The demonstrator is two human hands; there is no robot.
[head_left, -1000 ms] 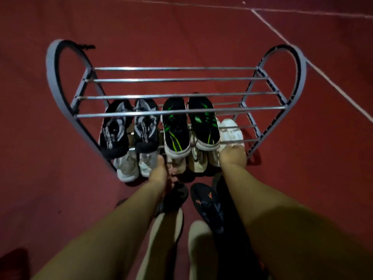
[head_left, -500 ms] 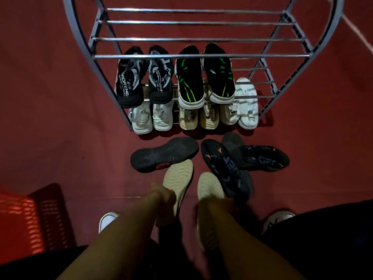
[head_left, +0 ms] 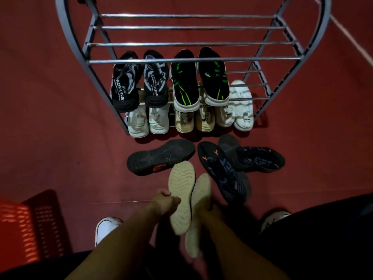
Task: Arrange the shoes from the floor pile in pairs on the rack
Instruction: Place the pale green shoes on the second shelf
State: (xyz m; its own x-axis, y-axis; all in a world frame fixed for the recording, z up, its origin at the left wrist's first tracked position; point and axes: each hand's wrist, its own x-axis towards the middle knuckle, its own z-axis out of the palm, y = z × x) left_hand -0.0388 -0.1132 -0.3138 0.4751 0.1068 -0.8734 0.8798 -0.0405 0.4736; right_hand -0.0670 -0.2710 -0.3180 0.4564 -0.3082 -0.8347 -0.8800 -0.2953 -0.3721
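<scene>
My left hand (head_left: 165, 203) grips a cream-soled shoe (head_left: 181, 193), sole up, lifted above the floor. Beside it my right hand (head_left: 212, 211) holds a second cream-soled shoe (head_left: 198, 211), also sole up and blurred. Just beyond them on the red floor lie a dark shoe on its side (head_left: 161, 156) and two dark blue shoes (head_left: 222, 172) (head_left: 258, 158). The metal rack (head_left: 193, 59) stands behind. Its middle shelf carries a black-grey pair (head_left: 139, 81) and a black-green pair (head_left: 199, 79). On its bottom shelf sit several white and beige shoes (head_left: 189, 118).
A red plastic basket (head_left: 26, 223) stands at the lower left. White shoes on the person's feet (head_left: 106, 227) (head_left: 272, 219) are planted on either side of my arms. The rack's top shelf bars (head_left: 189, 27) carry nothing.
Both hands have drawn back from the rack's bottom shelf to the floor pile. Each hand has closed on a cream-soled shoe and raised it slightly.
</scene>
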